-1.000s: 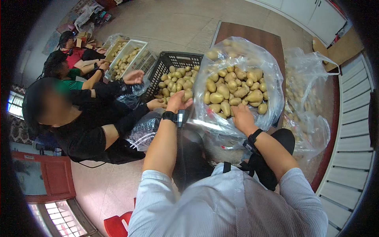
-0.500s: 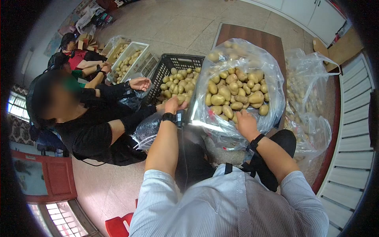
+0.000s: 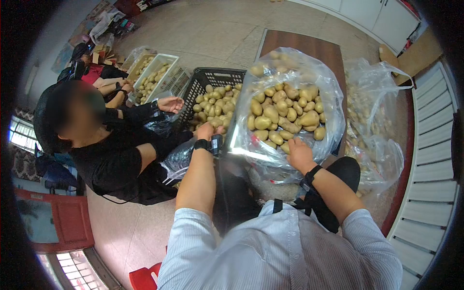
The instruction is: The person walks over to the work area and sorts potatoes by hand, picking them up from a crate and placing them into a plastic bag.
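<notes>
My left hand (image 3: 205, 131) is low at the near right end of a black plastic crate (image 3: 220, 75), over its potatoes (image 3: 216, 104). Its thumb stands apart from the other fingers, whose tips are partly hidden; no potato shows in its grip. My right hand (image 3: 300, 153) is at the near edge of a large clear plastic bag (image 3: 333, 96) full of potatoes. Its fingers curl over a potato (image 3: 286, 147) at the front of the pile. The bag lies open on a brown board (image 3: 302, 39).
A co-worker in black (image 3: 111, 159) sits close on my left, one hand (image 3: 170, 104) over the crate. Beyond are other people and white crates (image 3: 166, 63) of potatoes. More clear bags (image 3: 377, 159) of potatoes stand at my right, beside a white slatted panel (image 3: 427, 179).
My left hand has lowered slightly left into the crate; the potato seen at its fingers before no longer shows there. My right hand has barely moved. The whole view has shifted slightly.
</notes>
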Demonstrator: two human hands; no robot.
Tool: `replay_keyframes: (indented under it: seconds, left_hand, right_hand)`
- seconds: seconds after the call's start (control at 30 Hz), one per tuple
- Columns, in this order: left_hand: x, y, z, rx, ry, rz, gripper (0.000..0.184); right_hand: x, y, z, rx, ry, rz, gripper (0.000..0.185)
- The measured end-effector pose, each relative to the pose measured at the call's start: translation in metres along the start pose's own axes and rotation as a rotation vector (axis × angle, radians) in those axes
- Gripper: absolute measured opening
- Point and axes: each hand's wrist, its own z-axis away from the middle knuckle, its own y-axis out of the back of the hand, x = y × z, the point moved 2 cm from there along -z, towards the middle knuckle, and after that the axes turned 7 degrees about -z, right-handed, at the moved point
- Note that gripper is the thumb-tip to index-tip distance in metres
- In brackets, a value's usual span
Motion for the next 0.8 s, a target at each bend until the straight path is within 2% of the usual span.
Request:
replay_keyframes:
  seconds: [0.03, 0.07, 0.13, 0.17, 0.23, 0.27, 0.3, 0.33, 0.37, 0.43, 0.57, 0.63, 0.67, 0.73, 0.77, 0.8]
  left_hand:
    - [-0.012, -0.013, -0.006, -0.001, -0.003, 0.003, 0.028]
    - [-0.022, -0.026, -0.012, -0.034, 0.002, 0.212, 0.024]
    - [0.042, 0.077, 0.032, -0.166, -0.119, -0.061, 0.025]
    - [0.045, 0.079, 0.036, -0.167, -0.122, -0.060, 0.025]
    - [0.054, 0.087, 0.042, -0.039, -0.223, -0.127, 0.025]
    - [0.043, 0.063, 0.029, -0.039, -0.224, -0.126, 0.025]
    - [0.047, 0.065, 0.028, -0.102, -0.170, 0.049, 0.021]
    - [0.052, 0.063, 0.028, -0.244, 0.020, 0.537, 0.019]
    - [0.064, 0.067, 0.034, -0.333, 0.324, 1.190, 0.019]
    - [0.086, 0.085, 0.046, -0.411, 0.576, 1.609, 0.027]
    - [0.107, 0.115, 0.056, -0.488, 0.539, 1.505, 0.022]
    - [0.114, 0.119, 0.059, -0.534, 0.442, 1.440, 0.027]
    - [0.108, 0.105, 0.053, -0.535, 0.443, 1.440, 0.027]
    - [0.096, 0.066, 0.035, -0.688, 0.300, 1.699, 0.033]
    - [0.104, 0.077, 0.041, -0.689, 0.300, 1.699, 0.033]
    - [0.119, 0.098, 0.053, -0.668, 0.326, 1.633, 0.034]
  right_hand:
    - [0.001, 0.000, 0.000, 0.002, -0.006, -0.019, 0.040]
    - [0.001, -0.001, 0.000, 0.003, -0.010, -0.017, 0.040]
    - [0.003, -0.004, 0.000, -0.001, -0.022, -0.031, 0.040]
    - [0.004, -0.005, -0.001, -0.001, -0.024, -0.030, 0.040]
    - [0.007, -0.007, -0.001, -0.022, -0.040, -0.040, 0.041]
    - [0.007, -0.006, -0.001, -0.022, -0.041, -0.040, 0.041]
    - [0.007, -0.004, 0.000, -0.029, -0.059, -0.085, 0.041]
    - [0.007, -0.003, 0.001, -0.036, -0.078, -0.130, 0.041]
    - [0.011, -0.007, 0.000, -0.035, -0.082, -0.130, 0.041]
    - [0.025, -0.020, -0.005, 0.036, -0.058, -0.315, 0.045]
    - [0.030, -0.019, -0.013, 0.069, -0.124, -0.535, 0.052]
    - [0.023, -0.007, -0.016, -0.091, -0.492, -1.058, 0.046]
    - [0.025, -0.004, -0.019, -0.092, -0.493, -1.057, 0.046]
    - [0.028, -0.003, -0.023, -0.137, -0.575, -1.478, 0.054]
    - [0.028, -0.002, -0.025, -0.137, -0.576, -1.478, 0.054]
    - [0.025, 0.000, -0.026, -0.134, -0.554, -1.616, 0.053]
